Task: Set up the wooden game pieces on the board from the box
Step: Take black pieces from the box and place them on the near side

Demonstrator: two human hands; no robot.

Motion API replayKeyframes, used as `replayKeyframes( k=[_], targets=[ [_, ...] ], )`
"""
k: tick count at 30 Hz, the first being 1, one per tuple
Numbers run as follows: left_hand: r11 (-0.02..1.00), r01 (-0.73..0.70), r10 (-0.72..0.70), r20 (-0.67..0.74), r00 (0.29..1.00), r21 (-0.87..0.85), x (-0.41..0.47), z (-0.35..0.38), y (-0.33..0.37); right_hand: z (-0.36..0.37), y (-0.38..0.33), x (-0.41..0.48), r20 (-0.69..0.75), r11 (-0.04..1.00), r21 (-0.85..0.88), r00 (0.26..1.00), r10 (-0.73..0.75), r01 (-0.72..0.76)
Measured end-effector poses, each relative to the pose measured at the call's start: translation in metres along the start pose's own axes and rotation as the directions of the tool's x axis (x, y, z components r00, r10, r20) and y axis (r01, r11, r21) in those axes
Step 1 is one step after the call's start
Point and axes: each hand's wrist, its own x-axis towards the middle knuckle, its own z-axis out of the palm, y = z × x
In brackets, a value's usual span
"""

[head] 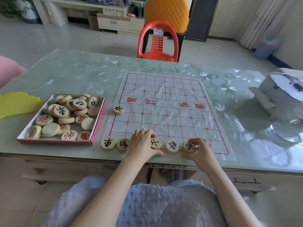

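A plastic-sheet board [165,105] with a red grid lies on the table. Along its near edge stand round wooden pieces with black characters: one [107,142], another [123,144], one under my left hand [156,143], one [172,146] and one [189,146]. My left hand [143,143] lies over the row, fingers curled round the third piece's rim. My right hand [199,150] pinches the rightmost piece between thumb and fingers. A lone black piece [118,109] sits at the board's left edge. The red-rimmed box [96,126] to the left holds several red and black pieces.
A yellow sheet [16,102] lies left of the box and a pink object [8,69] pokes in at far left. A white appliance [282,89] stands at the table's right. A red plastic chair [159,43] is behind the table. The table's front edge is just under my hands.
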Motion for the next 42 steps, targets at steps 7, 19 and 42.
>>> replayKeyframes(
  k=[7,19,42],
  targets=[
    [1.0,-0.013,0.013,-0.001,1.0,0.006,-0.004,-0.008,0.0,-0.001,-0.004,-0.007,0.046,1.0,-0.014,0.999,0.003,-0.002],
    [0.928,0.027,-0.189,-0.407,0.894,-0.372,-0.011,-0.073,-0.067,0.026,-0.087,-0.004,0.035,0.939,0.204,0.956,-0.291,0.278],
    [0.958,0.226,-0.286,-0.601,0.747,-0.175,0.055,-0.116,-0.206,0.203,-0.271,0.086,0.06,0.897,-0.098,0.902,-0.427,0.431]
  ],
)
